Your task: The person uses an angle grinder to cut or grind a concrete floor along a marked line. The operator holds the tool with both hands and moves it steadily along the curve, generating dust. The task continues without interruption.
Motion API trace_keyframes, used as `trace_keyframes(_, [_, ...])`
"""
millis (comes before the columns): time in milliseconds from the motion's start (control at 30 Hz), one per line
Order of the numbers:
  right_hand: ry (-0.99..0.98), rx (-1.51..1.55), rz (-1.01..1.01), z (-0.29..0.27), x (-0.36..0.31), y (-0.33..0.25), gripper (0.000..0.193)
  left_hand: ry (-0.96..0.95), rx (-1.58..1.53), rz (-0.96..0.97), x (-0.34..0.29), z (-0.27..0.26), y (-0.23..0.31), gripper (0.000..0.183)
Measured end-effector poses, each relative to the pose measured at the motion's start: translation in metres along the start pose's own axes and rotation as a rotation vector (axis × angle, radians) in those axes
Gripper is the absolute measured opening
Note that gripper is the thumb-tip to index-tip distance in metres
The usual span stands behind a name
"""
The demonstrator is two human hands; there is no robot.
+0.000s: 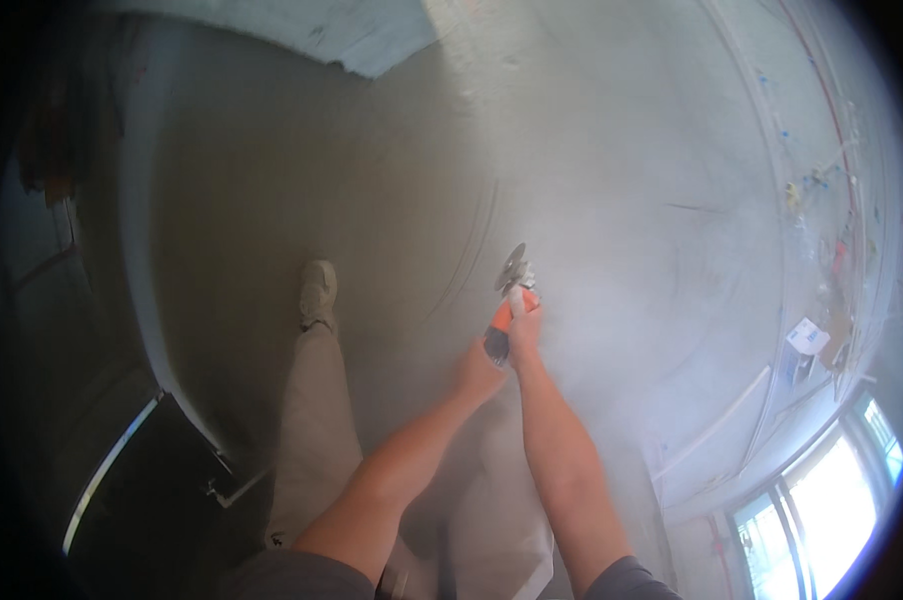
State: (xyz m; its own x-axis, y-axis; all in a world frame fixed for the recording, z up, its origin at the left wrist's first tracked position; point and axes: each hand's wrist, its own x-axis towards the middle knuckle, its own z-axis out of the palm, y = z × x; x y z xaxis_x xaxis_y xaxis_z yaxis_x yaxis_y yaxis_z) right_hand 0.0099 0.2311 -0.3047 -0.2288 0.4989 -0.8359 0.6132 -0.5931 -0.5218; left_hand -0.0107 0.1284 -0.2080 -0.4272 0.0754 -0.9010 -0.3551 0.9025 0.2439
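Note:
An orange and dark angle grinder (500, 328) is held out in front of my legs, its bare metal disc (513, 264) pointing away from me. My left hand (483, 369) is closed round the dark rear part of its body. Further forward, my right hand (526, 334) wraps the orange part close to the head. The disc looks tilted, and I cannot tell whether it touches the grey floor (402, 200). Haze around the tool softens the details.
My shoe (318, 290) stands on the floor left of the grinder. Dark curved marks (472, 250) run across the floor ahead. At right lie scattered debris and a white paper-like piece (808, 337), near a bright window (832, 500). A thin bent pipe (240, 492) shows at lower left.

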Motion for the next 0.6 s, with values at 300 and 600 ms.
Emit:
trace_keyframes(300, [-0.042,0.051,0.019,-0.022,-0.061,-0.103,0.052,0.067,-0.049,0.121,-0.059,-0.023,0.046,0.061])
trace_keyframes(600, [0.137,-0.073,-0.029,0.028,-0.071,-0.167,0.056,0.069,-0.088,0.158,-0.042,-0.070,0.069,0.062])
